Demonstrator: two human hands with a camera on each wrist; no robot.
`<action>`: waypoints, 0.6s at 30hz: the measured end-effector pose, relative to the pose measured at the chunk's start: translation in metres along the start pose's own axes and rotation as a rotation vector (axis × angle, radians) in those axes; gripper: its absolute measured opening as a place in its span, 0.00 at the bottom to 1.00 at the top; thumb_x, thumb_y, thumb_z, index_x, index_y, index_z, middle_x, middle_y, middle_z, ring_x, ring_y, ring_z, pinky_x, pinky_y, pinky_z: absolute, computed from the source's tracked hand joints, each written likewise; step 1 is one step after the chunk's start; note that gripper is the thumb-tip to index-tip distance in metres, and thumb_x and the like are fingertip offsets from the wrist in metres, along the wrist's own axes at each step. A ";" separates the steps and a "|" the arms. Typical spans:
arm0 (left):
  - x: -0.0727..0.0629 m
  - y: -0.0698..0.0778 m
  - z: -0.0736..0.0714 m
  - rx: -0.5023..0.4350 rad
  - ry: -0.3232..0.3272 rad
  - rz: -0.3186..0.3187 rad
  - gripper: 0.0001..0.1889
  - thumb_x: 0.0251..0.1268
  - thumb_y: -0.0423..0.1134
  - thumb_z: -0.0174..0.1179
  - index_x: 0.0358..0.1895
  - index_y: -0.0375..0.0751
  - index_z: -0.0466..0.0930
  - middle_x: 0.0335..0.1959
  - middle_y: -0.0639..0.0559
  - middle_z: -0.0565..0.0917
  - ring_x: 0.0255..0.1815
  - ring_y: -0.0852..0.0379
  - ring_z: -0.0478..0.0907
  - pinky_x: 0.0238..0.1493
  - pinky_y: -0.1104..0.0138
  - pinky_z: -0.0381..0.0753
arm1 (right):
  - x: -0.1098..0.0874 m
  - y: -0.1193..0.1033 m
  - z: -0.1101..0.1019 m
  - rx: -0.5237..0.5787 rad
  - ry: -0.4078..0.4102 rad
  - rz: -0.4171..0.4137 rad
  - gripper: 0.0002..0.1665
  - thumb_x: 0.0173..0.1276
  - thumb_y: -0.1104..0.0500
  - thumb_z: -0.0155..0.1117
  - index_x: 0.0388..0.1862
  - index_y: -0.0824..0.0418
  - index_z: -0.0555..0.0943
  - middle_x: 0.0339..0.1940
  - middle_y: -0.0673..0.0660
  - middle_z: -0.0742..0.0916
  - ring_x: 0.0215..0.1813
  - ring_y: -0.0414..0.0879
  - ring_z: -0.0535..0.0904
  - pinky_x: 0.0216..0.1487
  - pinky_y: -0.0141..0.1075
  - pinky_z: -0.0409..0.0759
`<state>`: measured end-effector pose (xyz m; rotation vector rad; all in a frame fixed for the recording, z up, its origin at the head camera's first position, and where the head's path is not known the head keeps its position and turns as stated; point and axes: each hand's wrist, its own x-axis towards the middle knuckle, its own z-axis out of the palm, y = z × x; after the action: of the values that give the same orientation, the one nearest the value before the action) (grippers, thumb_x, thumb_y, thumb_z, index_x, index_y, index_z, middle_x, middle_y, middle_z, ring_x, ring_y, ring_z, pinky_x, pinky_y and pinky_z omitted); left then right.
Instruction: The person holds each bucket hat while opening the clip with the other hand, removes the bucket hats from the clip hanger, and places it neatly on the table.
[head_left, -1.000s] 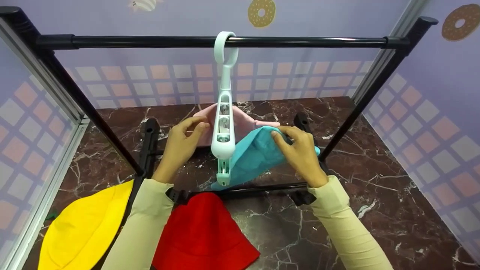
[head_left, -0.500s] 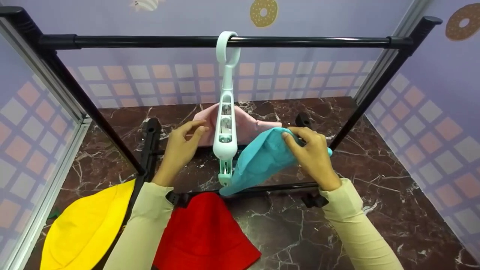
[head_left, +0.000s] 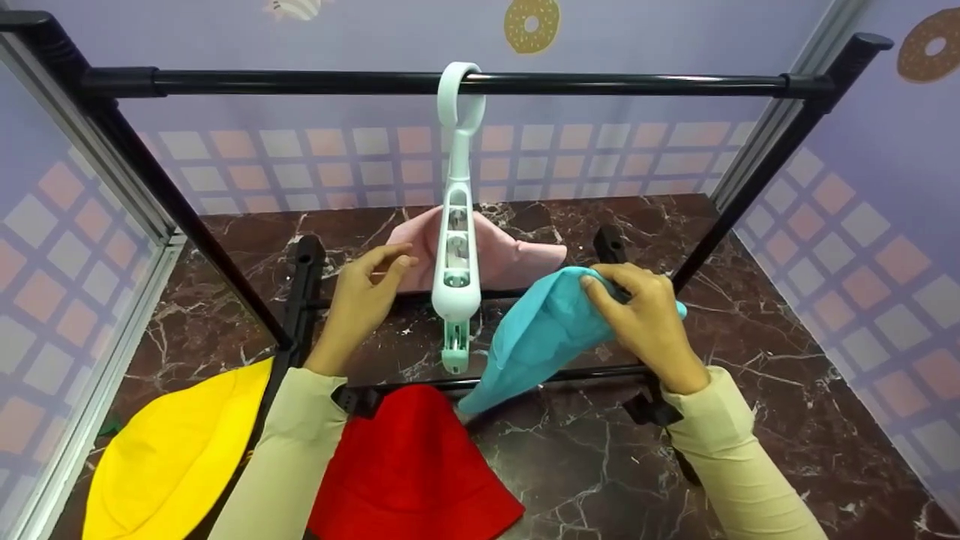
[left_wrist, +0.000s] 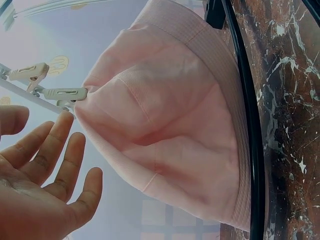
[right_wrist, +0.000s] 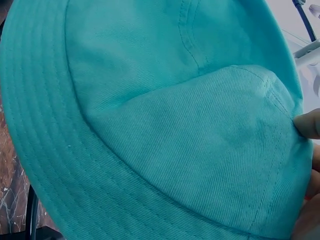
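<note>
My right hand (head_left: 645,322) pinches a turquoise bucket hat (head_left: 551,322) at its crown, to the right of the white clip hanger (head_left: 457,292). The right wrist view shows the hat's stitched brim and dented crown (right_wrist: 200,145) close up, with a thumb pressed into the fabric. A pink bucket hat (left_wrist: 170,115) hangs by its crown from a hanger clip (left_wrist: 65,94) in the left wrist view. Left of the hanger is my left hand (head_left: 360,300), its fingers loosely bent and holding nothing, with fingertips near the pink hat's clip. The hanger's nearest clip (head_left: 455,356) holds no hat.
The hanger hooks over a black rack's top bar (head_left: 300,82). A red bucket hat (head_left: 409,472) lies at the front, and a yellow hat (head_left: 180,450) at the front left. Rack feet and low bars stand on the dark marbled surface (head_left: 570,465), with patterned walls around.
My right hand has carried the turquoise hat rightward and a little down, away from the hanger. My left hand has stayed nearly in place, fingers still loose.
</note>
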<state>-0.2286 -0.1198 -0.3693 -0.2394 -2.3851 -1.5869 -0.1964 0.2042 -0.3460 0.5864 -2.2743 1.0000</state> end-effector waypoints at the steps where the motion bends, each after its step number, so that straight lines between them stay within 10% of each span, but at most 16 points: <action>1: 0.000 0.000 0.000 0.002 -0.002 -0.002 0.16 0.71 0.37 0.54 0.56 0.33 0.79 0.47 0.40 0.86 0.50 0.47 0.82 0.53 0.58 0.80 | -0.001 0.000 -0.001 0.001 -0.002 -0.005 0.07 0.62 0.65 0.67 0.38 0.67 0.87 0.35 0.61 0.89 0.40 0.53 0.85 0.46 0.37 0.80; 18: -0.004 -0.005 -0.001 -0.019 -0.014 -0.008 0.14 0.70 0.34 0.55 0.54 0.33 0.80 0.46 0.38 0.86 0.50 0.45 0.81 0.54 0.57 0.79 | -0.016 -0.001 -0.023 0.034 -0.104 -0.005 0.08 0.61 0.68 0.67 0.39 0.65 0.87 0.35 0.56 0.89 0.39 0.45 0.84 0.45 0.23 0.77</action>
<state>-0.2261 -0.1223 -0.3749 -0.2458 -2.3856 -1.6167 -0.1768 0.2232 -0.3432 0.6724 -2.3490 1.0301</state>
